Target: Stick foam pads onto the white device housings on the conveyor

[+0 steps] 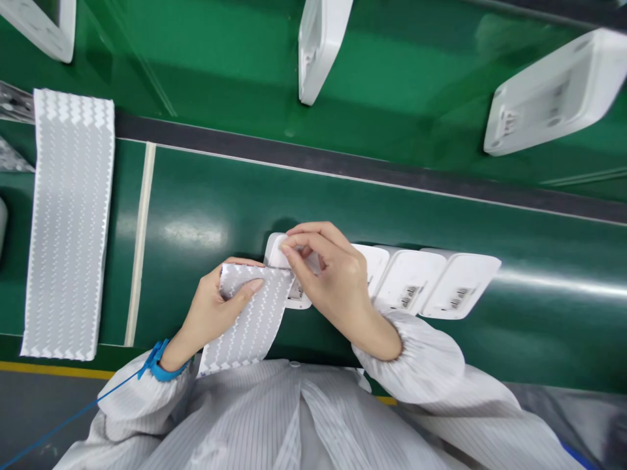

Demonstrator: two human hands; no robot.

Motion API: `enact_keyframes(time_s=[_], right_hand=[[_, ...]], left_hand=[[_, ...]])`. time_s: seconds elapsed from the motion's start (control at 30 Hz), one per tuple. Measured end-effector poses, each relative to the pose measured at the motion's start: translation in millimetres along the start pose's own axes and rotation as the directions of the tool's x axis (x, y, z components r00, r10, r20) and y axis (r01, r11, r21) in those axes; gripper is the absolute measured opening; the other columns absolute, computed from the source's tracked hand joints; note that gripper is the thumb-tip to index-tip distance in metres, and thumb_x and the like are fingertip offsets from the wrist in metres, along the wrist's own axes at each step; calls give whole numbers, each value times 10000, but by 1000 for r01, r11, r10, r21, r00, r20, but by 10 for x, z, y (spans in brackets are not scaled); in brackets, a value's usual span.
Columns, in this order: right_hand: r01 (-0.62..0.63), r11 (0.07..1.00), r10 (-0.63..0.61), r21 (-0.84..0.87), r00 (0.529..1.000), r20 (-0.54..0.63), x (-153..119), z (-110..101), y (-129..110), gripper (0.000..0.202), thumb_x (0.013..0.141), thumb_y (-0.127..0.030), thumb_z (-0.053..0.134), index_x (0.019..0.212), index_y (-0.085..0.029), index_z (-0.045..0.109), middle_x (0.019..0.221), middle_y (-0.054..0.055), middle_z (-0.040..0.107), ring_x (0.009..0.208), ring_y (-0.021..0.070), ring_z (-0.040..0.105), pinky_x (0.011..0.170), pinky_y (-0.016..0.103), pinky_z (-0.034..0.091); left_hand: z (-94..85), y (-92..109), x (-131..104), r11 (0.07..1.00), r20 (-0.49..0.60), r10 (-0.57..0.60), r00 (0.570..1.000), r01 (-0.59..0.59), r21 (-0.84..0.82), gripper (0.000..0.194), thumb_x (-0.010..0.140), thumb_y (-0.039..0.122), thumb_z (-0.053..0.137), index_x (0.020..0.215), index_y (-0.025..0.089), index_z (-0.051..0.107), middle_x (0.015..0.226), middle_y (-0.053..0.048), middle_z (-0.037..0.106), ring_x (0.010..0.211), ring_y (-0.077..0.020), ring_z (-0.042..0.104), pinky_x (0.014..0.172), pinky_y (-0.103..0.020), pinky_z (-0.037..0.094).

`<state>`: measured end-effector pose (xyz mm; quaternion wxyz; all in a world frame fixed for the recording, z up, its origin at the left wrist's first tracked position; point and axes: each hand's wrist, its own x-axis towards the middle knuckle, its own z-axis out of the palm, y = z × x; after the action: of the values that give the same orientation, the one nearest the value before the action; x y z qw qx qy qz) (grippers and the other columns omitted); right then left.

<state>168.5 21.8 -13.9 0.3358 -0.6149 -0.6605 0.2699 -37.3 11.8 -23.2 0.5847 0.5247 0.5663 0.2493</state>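
My left hand (223, 307) grips a grey sheet of small white stickers (255, 320), thumb on top and fingers beneath. The sheet hangs down toward my coat. Its upper right corner overlaps a white plastic device (275, 249) lying on the green bench. Over that device is my right hand (330, 271), thumb and index finger pinched together near its upper edge. Whatever the pinch holds, if anything, is too small to make out. Several more white devices (455, 287) lean on one another in a row to the right, printed labels facing up.
Another sticker sheet (68, 228) lies at the left, past a pale strip (140, 245) on the bench. Beyond a dark rail (294, 156), white devices (553, 98) rest on a green surface. A blue cord (73, 416) runs from my left wristband.
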Motion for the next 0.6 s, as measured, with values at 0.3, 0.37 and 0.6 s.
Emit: enact_keyframes(time_s=[0.3, 0.37, 0.6], right_hand=[[95, 982, -90, -163, 995, 38, 48, -24, -52, 140, 1046, -188, 572, 964, -223, 679, 1074, 62, 746, 758, 172, 705, 676, 347, 562], [145, 967, -135, -211, 989, 63, 77, -47, -40, 138, 1053, -189, 563, 966, -211, 668, 1060, 67, 749, 760, 169, 703, 646, 326, 541], [242, 908, -227, -342, 970, 84, 68, -11, -33, 152, 1061, -162, 525, 957, -192, 631, 1043, 71, 745, 749, 147, 684, 624, 278, 494]], left_hand=[[25, -20, 14, 1000, 10, 20, 1000, -20, 8, 155, 940, 282, 740, 1082, 224, 764, 1064, -27, 800, 951, -220, 748, 873, -325, 583], [27, -26, 14, 1000, 18, 22, 1000, -23, 19, 159, 943, 287, 739, 1087, 225, 765, 1066, -25, 800, 954, -221, 747, 880, -326, 581], [38, -28, 11, 1000, 16, 26, 1000, -26, 7, 160, 949, 289, 733, 1096, 232, 763, 1067, -18, 799, 945, -207, 743, 853, -305, 573]])
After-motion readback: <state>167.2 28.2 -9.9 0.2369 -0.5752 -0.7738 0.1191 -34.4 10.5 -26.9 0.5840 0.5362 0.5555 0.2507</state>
